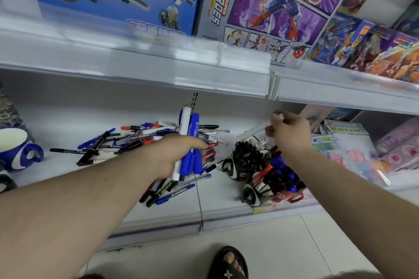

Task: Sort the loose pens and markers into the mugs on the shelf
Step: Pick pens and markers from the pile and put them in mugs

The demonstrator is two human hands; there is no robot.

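A heap of loose pens and markers [145, 140] in black, blue and red lies on the white lower shelf [222, 201]. My left hand [172, 156] grips a bunch of blue markers [190, 142] with one white one, held upright over the heap. My right hand [288, 133] pinches a pale, blurred marker [254, 131] above the mugs at the right. A black mug [240, 165] is packed with black pens. In front of it a second mug [254, 195] holds red and black ones, and blue markers [283, 170] stand beside it. A blue and white mug [20, 149] sits at the far left.
The upper shelf's edge [158, 70] overhangs the pens, with toy boxes [267, 7] on top. Flat pastel packages [353, 149] lie right of the mugs. A sandalled foot [231, 263] stands on the tiled floor below the shelf.
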